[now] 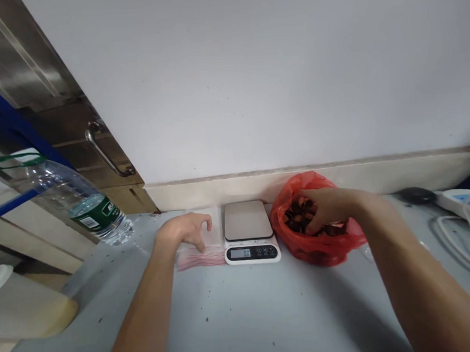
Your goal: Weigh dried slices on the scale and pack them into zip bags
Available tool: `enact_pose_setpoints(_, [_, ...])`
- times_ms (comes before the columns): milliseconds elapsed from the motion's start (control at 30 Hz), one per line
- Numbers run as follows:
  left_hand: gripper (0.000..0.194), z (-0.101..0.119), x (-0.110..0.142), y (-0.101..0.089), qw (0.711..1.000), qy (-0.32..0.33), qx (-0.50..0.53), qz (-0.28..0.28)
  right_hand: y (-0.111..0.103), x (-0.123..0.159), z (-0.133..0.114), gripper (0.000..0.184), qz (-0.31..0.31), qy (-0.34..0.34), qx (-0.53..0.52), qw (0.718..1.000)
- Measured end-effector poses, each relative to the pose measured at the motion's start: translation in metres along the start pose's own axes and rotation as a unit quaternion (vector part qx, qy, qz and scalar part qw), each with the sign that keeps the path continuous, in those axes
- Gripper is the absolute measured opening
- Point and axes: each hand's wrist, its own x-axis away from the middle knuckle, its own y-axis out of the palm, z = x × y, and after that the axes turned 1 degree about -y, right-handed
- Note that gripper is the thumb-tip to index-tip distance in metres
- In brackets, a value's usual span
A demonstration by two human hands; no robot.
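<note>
Right forearm [419, 276] cut off | right grip [329, 204] in red bag [305, 254], hold unclear

White wall [276, 76] behind grey tabletop [244, 314]; metal handle [104, 156] at left.

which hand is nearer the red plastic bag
Right. The right hand reaches into the red plastic bag; the left hand is across the scale from it, at the clear bags.
</note>
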Motion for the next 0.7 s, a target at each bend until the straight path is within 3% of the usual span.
enact_pose_setpoints(100, [0.043,0.004,-0.002,0.000,1.000,0.004,0.003,-0.018,-0.004,-0.002,-0.013,0.028,-0.120,0.117,0.006,0.986])
enact_pose_setpoints(233, [0.045,0.005,-0.004,-0.001,0.999,0.010,0.008,-0.036,-0.016,-0.006,-0.020,0.047,-0.157,0.165,0.017,0.973])
enact_pose_setpoints(433, [0.050,0.004,-0.002,-0.002,0.999,0.012,0.005,-0.029,-0.026,-0.005,-0.012,0.063,-0.026,0.185,-0.004,0.982])
enact_pose_setpoints(600, [0.049,0.006,0.002,-0.004,1.000,0.007,0.007,-0.028,-0.036,-0.001,-0.017,0.023,0.086,0.172,-0.044,0.980])
enact_pose_setpoints(667, [0.050,0.006,0.002,-0.004,0.999,0.006,0.008,-0.031,-0.039,0.002,-0.022,0.019,0.072,0.159,-0.054,0.983])
enact_pose_setpoints(700, [0.051,0.007,0.002,-0.004,0.999,0.005,0.009,-0.032,-0.039,0.002,-0.024,0.018,0.035,0.151,-0.048,0.987])
